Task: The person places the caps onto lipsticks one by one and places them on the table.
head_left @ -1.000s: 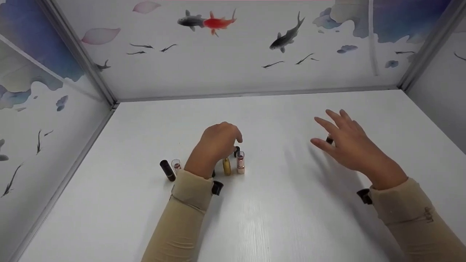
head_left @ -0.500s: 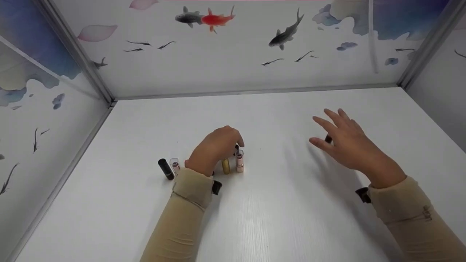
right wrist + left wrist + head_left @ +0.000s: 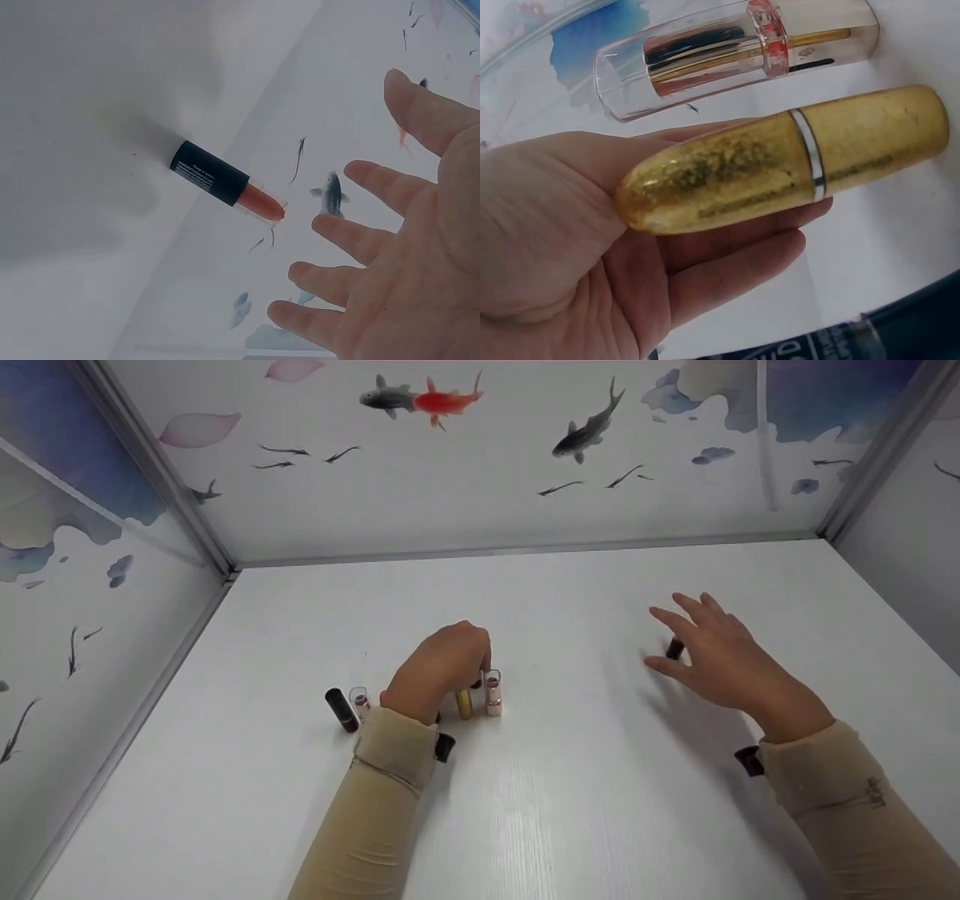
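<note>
My left hand (image 3: 446, 660) reaches over a row of lipsticks, with its fingers bent down behind the gold lipstick (image 3: 464, 704). A dark piece (image 3: 476, 684) shows under its fingertips; whether they pinch it is hidden. The left wrist view has the gold lipstick (image 3: 780, 165) in front of the left palm and fingers (image 3: 727, 281), a clear-cased lipstick (image 3: 727, 56) beyond it. My right hand (image 3: 716, 660) hovers with fingers spread beside a dark lipstick (image 3: 674, 649). Seen from the right wrist, this lipstick (image 3: 214, 174) has a black base and an orange-red tip under a clear cap, apart from the hand.
A black lipstick (image 3: 341, 710) and a clear-capped pink one (image 3: 360, 702) stand at the row's left. Another clear-cased lipstick (image 3: 493, 694) stands at its right end. A dark lettered tube (image 3: 840, 337) shows low in the left wrist view. Printed panels (image 3: 495, 510) enclose the white table (image 3: 600, 810).
The left fingertips have dipped and shifted slightly left, and the dark piece by them has moved left and nearer. The right hand has shifted slightly, showing more of the dark lipstick.
</note>
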Demonstrator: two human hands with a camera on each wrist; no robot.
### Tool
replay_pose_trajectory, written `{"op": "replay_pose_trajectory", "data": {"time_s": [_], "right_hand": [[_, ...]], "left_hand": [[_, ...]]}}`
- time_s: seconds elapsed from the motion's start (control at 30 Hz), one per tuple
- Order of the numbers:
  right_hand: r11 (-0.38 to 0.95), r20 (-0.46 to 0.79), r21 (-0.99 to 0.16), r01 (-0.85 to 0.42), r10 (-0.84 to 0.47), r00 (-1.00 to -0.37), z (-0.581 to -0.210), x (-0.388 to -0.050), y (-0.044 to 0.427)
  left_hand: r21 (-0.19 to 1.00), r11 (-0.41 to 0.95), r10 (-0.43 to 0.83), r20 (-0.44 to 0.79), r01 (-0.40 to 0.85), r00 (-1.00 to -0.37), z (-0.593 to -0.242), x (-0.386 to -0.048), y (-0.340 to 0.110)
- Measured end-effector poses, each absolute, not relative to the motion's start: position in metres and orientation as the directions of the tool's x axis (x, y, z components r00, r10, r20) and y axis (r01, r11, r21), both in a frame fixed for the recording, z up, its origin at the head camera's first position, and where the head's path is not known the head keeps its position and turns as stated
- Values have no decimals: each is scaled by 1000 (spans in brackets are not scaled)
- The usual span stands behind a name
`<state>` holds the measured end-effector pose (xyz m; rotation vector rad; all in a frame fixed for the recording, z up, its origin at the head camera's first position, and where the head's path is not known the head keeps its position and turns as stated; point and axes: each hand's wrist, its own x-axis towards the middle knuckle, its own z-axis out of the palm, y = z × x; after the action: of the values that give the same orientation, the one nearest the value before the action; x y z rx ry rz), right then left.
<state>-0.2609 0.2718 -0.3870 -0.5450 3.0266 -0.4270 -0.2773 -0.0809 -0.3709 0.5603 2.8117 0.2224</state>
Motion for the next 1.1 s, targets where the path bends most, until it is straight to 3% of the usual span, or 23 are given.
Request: {"op": "replay_pose_trajectory", "data": {"time_s": [0.4,0.87,1.1], "right_hand": [[906,-5,-278,-320,-335,-942,-389,-264,276],[901,-2,-332,-280,-297,-955,-397,-273,286],[897,-40,-376,-234,-268,-963,-396,-283,291]], "left_hand": [[130,917,395,-168,377,-903,-375,-279,-75],[182,911,396,-143,369,-907,-374,-276,-75],[188,881,438,16,433,-899,-354,-268,-86]]}}
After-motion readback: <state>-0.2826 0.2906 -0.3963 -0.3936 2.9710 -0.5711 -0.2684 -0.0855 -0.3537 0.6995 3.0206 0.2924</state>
